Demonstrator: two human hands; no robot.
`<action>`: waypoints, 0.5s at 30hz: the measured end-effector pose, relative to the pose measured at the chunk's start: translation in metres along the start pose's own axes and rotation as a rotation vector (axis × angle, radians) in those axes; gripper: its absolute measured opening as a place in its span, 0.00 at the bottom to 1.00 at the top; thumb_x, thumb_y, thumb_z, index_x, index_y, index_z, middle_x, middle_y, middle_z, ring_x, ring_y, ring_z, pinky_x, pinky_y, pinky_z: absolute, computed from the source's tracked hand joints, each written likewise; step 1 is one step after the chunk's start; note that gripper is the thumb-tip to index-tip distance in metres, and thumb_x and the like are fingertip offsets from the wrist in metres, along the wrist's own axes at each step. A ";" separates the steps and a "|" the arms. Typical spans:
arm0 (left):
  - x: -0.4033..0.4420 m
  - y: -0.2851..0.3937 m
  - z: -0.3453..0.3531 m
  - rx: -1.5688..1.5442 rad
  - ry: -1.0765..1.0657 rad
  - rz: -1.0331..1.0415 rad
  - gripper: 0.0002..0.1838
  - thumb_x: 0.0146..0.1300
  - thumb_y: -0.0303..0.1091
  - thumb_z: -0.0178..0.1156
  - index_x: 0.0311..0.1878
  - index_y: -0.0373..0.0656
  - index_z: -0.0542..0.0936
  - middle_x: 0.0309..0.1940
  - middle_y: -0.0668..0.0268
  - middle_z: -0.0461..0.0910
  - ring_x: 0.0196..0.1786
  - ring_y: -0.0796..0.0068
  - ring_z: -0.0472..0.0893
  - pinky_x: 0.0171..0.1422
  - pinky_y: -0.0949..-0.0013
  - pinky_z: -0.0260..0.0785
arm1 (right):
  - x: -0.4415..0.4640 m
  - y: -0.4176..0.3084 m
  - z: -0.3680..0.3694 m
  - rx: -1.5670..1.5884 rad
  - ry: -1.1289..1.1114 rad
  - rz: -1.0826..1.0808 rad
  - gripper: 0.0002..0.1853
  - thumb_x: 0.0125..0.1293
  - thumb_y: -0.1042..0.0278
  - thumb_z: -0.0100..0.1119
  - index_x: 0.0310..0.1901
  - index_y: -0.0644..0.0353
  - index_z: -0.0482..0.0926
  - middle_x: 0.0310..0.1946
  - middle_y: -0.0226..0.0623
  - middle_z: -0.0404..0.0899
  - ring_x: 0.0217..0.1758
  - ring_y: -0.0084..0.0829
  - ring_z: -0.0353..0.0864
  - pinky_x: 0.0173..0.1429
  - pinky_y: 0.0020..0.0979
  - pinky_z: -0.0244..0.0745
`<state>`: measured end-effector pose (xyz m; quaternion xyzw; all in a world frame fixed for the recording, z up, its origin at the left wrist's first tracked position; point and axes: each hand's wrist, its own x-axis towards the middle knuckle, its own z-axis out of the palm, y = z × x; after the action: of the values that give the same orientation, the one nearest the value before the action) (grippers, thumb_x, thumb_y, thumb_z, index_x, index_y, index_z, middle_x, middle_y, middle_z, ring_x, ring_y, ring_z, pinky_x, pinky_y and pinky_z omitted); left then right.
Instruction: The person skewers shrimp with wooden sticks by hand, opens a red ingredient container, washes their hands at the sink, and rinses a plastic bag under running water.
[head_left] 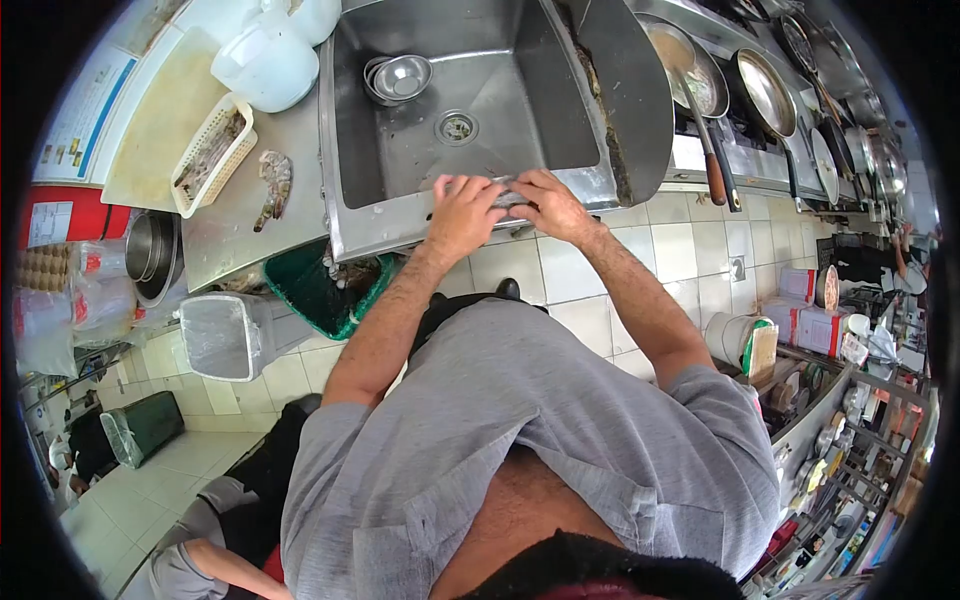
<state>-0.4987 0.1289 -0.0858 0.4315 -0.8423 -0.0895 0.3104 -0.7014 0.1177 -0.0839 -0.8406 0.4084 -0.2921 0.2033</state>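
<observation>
At the front rim of the steel sink [380, 218], my left hand [464, 215] and my right hand [552, 205] meet with bent fingers. Between them they grip a small greyish shrimp [511, 198], mostly covered by the fingers. To the left, a few shrimps [272, 188] lie on the steel counter. Beside these, a cream plastic basket [238, 148] holds more shrimps. Inside the sink, small metal bowls [403, 78] are stacked in the back left corner, and bits of waste sit on the drain [456, 128].
A green-lined bin [312, 290] with scraps stands below the counter, beside a grey bin [222, 335]. Pans [765, 92] rest on the stove at right, handles jutting forward. A white jug [265, 65] stands at back left. Another person [205, 540] is low at left behind me.
</observation>
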 end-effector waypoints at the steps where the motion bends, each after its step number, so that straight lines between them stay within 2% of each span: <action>1: 0.003 0.001 0.006 0.042 -0.018 0.037 0.12 0.56 0.37 0.65 0.44 0.47 0.80 0.39 0.70 0.76 0.50 0.70 0.73 0.62 0.53 0.53 | -0.001 0.004 0.001 -0.015 -0.038 -0.032 0.13 0.55 0.71 0.66 0.43 0.63 0.80 0.41 0.39 0.76 0.46 0.41 0.73 0.53 0.38 0.71; 5: 0.002 -0.005 0.025 0.099 -0.101 0.003 0.12 0.56 0.38 0.64 0.44 0.48 0.80 0.39 0.72 0.76 0.49 0.71 0.73 0.63 0.53 0.52 | -0.007 0.014 0.012 -0.051 -0.011 -0.036 0.14 0.55 0.71 0.66 0.44 0.64 0.80 0.40 0.39 0.76 0.45 0.41 0.73 0.53 0.37 0.71; 8: 0.002 -0.006 0.026 0.096 -0.080 0.000 0.10 0.57 0.37 0.64 0.43 0.48 0.81 0.39 0.73 0.76 0.49 0.71 0.73 0.63 0.53 0.52 | -0.007 0.011 0.012 -0.096 0.020 -0.066 0.14 0.55 0.71 0.66 0.44 0.63 0.80 0.40 0.38 0.76 0.45 0.40 0.73 0.52 0.37 0.72; 13: 0.004 0.006 0.011 0.004 -0.004 -0.083 0.11 0.57 0.37 0.64 0.43 0.47 0.80 0.40 0.71 0.76 0.49 0.69 0.73 0.62 0.52 0.52 | -0.007 -0.002 0.001 -0.022 0.078 0.019 0.18 0.55 0.69 0.66 0.48 0.61 0.79 0.42 0.37 0.75 0.47 0.39 0.72 0.53 0.38 0.71; 15: 0.000 0.001 0.010 0.017 -0.058 -0.093 0.12 0.56 0.36 0.64 0.43 0.47 0.80 0.40 0.71 0.76 0.49 0.68 0.73 0.62 0.53 0.52 | -0.008 0.006 0.003 -0.055 0.018 0.008 0.19 0.54 0.68 0.67 0.48 0.61 0.79 0.43 0.36 0.75 0.48 0.39 0.72 0.54 0.38 0.70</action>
<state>-0.5056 0.1287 -0.0936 0.4701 -0.8307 -0.1091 0.2776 -0.7063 0.1207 -0.0921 -0.8414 0.4217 -0.2876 0.1776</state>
